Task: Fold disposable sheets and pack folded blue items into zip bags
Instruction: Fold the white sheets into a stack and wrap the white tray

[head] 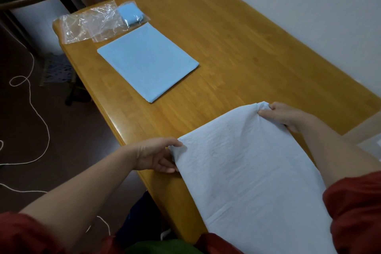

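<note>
Left hand (156, 155) and right hand (283, 114) each pinch a corner of the pale sheet (247, 167). Folded blue sheet (147, 61) lies flat beside the zip bags (90, 24) on the table (247, 47).

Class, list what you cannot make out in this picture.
Head view only:
- pale sheet: near end cut off by the bottom edge and the red sleeve.
- left hand: fingers partly hidden behind the sheet's corner.
- small blue bundle: inside or under the clear zip bag, crinkled glare hides it.
- folded blue sheet: number of layers too small to tell.
</note>
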